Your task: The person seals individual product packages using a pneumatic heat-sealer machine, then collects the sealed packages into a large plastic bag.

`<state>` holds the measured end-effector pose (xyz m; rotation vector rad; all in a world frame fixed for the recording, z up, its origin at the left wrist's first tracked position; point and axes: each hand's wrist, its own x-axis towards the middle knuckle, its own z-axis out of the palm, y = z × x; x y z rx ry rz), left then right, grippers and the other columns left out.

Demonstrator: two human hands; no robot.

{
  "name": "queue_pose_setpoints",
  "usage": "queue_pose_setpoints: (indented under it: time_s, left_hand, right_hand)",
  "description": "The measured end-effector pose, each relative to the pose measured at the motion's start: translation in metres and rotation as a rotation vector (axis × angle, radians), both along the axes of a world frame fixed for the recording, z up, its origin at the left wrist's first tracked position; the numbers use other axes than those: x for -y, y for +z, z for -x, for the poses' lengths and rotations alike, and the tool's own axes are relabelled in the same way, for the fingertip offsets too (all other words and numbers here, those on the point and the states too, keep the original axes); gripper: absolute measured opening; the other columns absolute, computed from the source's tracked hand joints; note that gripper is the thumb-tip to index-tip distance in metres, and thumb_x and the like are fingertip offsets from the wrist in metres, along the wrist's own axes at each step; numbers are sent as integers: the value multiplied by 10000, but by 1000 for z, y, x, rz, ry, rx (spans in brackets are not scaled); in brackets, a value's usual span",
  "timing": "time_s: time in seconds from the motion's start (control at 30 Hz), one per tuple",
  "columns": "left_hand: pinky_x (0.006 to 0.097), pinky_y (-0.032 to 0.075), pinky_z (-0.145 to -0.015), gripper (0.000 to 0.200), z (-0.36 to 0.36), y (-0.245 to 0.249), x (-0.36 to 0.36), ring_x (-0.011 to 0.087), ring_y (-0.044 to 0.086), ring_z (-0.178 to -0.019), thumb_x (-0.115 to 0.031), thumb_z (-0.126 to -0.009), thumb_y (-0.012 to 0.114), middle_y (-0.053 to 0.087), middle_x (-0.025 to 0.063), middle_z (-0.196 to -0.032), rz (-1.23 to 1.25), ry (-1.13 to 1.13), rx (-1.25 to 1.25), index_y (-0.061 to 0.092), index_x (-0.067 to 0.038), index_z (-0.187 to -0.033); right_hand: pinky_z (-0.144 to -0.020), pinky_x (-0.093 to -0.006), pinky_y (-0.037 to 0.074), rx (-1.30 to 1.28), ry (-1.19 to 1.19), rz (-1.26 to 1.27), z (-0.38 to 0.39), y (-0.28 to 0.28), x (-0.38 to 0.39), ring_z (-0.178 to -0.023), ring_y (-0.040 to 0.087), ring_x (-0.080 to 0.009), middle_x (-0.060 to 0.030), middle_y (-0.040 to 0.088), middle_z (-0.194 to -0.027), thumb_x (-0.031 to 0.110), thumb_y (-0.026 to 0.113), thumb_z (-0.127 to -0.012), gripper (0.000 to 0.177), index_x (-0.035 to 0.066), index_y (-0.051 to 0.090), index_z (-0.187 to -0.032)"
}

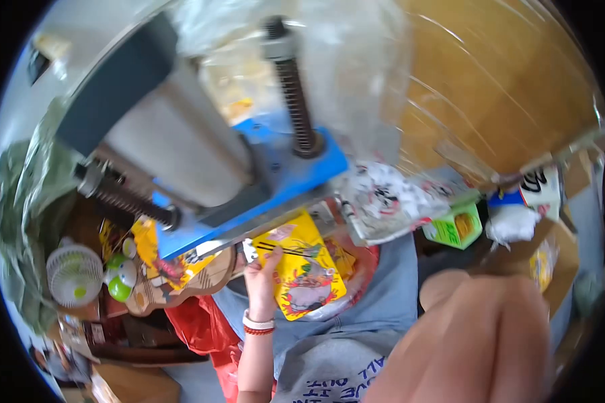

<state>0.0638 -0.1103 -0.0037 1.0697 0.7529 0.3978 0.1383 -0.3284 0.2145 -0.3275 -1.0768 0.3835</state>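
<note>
A flat, glossy yellow packet (pixel 309 282), cartoon-printed, sits at the centre above the person's lap (pixel 393 282), just on the near side of a machine's smooth blue plate (pixel 326 161) with dark coiled springs (pixel 292 101). The left hand (pixel 265 266) pinches the packet's left edge, thumb on top, forearm reaching away from the near side. The right hand (pixel 491 322), near right, looms blurred; I cannot tell its grip.

Brown patterned board (pixel 153 300) beneath bright yellow packaging (pixel 165 258).
</note>
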Motion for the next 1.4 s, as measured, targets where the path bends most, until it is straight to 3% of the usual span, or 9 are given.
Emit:
queue_pose_setpoints:
  time_s: [0.17,0.33,0.43,0.5,0.7,0.83,0.97,1.3,1.4]
  left_hand:
    - [250,489,-705,215,28,-17,-66,138,633,-804,-172,-931,649,682,57,-944,-471,37,-3,677,-1,-1057]
    - [489,295,-1118,480,34,-27,-200,352,500,-1263,-208,-833,703,607,200,-1274,-1663,484,-497,602,-9,-1258]
    - [625,18,-1161,880,29,-48,-218,374,255,-1437,-363,-695,736,385,174,-1510,-1591,-264,-1311,404,-41,-1444]
    - [610,36,-1169,769,32,-104,-230,380,269,-1430,-290,-733,690,418,175,-1485,-1957,279,-454,440,-42,-1416]
    - [560,129,-1159,602,51,-30,-152,421,312,-1394,-269,-892,600,395,224,-1480,-1829,508,-576,430,-34,-1419]
    - [525,126,-1181,681,83,-28,-79,404,238,-1443,-289,-892,629,269,191,-1569,-1695,-174,-759,357,-62,-1474]
    - [424,479,-978,486,103,-43,-67,353,602,-1162,93,-703,627,659,174,-1199,-1695,14,-445,672,-54,-1164]
    - [331,531,-884,228,106,54,5,257,702,-1008,66,-721,724,741,108,-969,-1409,105,-119,718,-3,-937]
    - [339,546,-852,259,100,62,22,298,699,-1000,67,-688,698,738,95,-962,-1515,64,-143,725,-25,-928]
  right_hand:
    - [-683,-419,532,63,111,-157,1,18,-5,-747,648,-303,-188,653,-852,44,561,-909,86,-21,609,-940]
    - [-658,-382,513,79,124,-164,8,20,2,-713,623,-287,-165,631,-828,9,571,-877,66,0,615,-926]
    - [-643,-360,501,84,98,-163,8,22,1,-692,608,-277,-151,618,-814,-12,577,-858,76,12,619,-917]
    - [-633,-345,494,103,58,-159,6,29,10,-678,598,-270,-142,609,-805,-26,582,-846,90,20,621,-912]
    - [-603,-301,471,-102,-573,377,-41,-37,33,-636,568,-250,-115,583,-776,-68,594,-808,146,44,628,-895]
    - [-859,-369,501,656,-1103,1196,-91,-160,32,-931,625,-311,-146,639,-1110,137,658,-889,245,49,648,-1117]
    - [-911,-417,483,802,-1053,1355,-108,-211,11,-1034,592,-380,-193,599,-1167,63,632,-846,281,42,642,-1127]
    - [-828,-351,540,265,-663,998,-29,-104,20,-926,670,-180,-141,694,-1052,-19,765,-771,312,18,588,-1025]
    - [-774,-335,557,684,-809,748,4,-110,-11,-902,684,-250,-131,696,-1060,3,816,-716,330,44,629,-985]
